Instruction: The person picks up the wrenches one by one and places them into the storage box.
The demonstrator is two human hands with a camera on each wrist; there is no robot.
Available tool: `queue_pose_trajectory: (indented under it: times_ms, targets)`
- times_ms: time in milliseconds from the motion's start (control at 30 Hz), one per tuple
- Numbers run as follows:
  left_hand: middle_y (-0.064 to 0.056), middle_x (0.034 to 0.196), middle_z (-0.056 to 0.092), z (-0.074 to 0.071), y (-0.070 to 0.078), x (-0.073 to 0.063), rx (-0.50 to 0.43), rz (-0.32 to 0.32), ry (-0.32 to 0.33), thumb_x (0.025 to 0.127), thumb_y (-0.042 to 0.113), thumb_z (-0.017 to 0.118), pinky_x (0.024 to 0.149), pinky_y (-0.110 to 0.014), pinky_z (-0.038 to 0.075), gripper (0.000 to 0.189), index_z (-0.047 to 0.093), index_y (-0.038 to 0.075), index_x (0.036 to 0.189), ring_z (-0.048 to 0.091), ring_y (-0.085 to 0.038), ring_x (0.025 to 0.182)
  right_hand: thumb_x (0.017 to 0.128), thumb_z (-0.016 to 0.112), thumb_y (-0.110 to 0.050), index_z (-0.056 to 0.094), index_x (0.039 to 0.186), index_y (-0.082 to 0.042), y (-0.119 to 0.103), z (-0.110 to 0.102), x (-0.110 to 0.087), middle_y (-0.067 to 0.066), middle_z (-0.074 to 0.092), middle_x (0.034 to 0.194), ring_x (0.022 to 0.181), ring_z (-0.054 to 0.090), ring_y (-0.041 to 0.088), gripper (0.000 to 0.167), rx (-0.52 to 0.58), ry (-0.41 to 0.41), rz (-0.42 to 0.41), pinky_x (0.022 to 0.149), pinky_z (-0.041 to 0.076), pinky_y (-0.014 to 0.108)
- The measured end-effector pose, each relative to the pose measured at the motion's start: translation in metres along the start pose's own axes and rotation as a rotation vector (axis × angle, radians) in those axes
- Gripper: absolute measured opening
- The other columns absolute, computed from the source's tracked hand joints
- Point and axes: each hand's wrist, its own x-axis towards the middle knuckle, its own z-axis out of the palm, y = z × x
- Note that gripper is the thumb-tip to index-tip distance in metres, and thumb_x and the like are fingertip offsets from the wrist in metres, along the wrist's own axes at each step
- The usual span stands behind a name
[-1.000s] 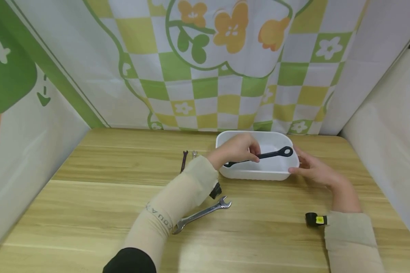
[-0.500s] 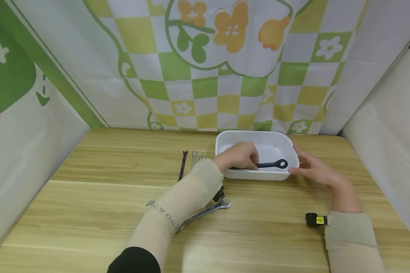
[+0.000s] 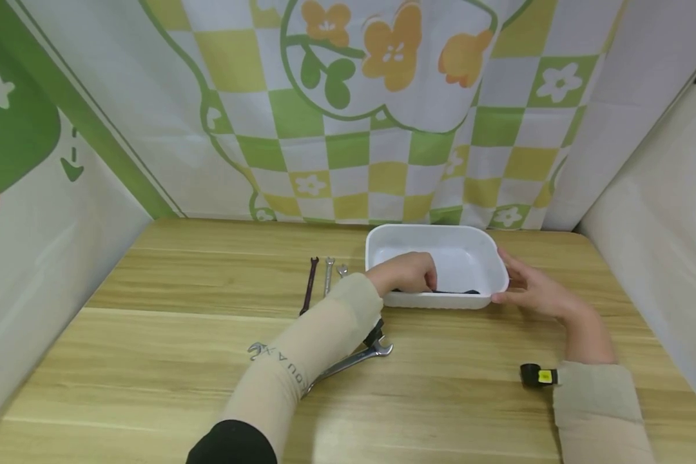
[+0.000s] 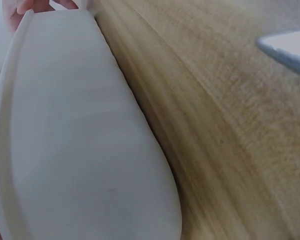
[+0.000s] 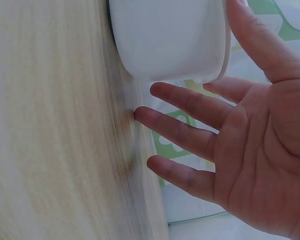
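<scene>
My left hand [image 3: 407,272] reaches down inside a white plastic box [image 3: 435,300], gripping the black combination wrench [image 3: 457,292] low behind the front wall. Only a dark strip of that wrench shows over the rim. In the left wrist view the outer wall of the box [image 4: 85,125] hides most of this hand and the wrench. My right hand [image 3: 536,291] is at the right end of the box, thumb against its front corner. The right wrist view shows this hand [image 5: 255,130] with fingers spread and mostly straight, the thumb along the box's side.
Left of the box lie a dark purple wrench [image 3: 310,285] and small silver wrenches [image 3: 328,276]. A larger silver wrench [image 3: 354,361] is partly under my left forearm, and another wrench's end [image 3: 256,350] peeks out past the sleeve. A patterned cloth [image 3: 348,154] hangs behind the table.
The black wrench has gone from above the rim, slanted, down into the box near the front wall, my left hand lowering with it. The right hand has stayed at the box's end.
</scene>
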Motion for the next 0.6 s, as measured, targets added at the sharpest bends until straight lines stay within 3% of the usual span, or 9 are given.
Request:
queue_pose_trajectory:
  times_ms: [267, 600]
  targets:
    - [-0.003, 0.104, 0.076, 0.001, -0.003, 0.002, -0.014, -0.009, -0.042, 0.090, 0.005, 0.066, 0.076, -0.020, 0.048, 0.016, 0.079, 0.010, 0.099, 0.057, -0.009, 0.084, 0.092, 0.071, -0.019, -0.001, 0.159, -0.005, 0.000, 0.001, -0.001, 0.035, 0.041, 0.147, 0.130, 0.047, 0.053, 0.100, -0.004, -0.004, 0.003, 0.107, 0.033, 0.067]
    - [-0.002, 0.099, 0.076, 0.002, -0.010, 0.005, -0.047, -0.021, -0.016, 0.090, 0.009, 0.069, 0.077, -0.020, 0.049, 0.011, 0.080, 0.010, 0.094, 0.059, -0.009, 0.084, 0.091, 0.072, -0.017, -0.001, 0.159, -0.008, 0.000, 0.000, 0.000, 0.036, 0.043, 0.146, 0.130, 0.046, 0.054, 0.100, 0.000, 0.001, -0.002, 0.106, 0.032, 0.069]
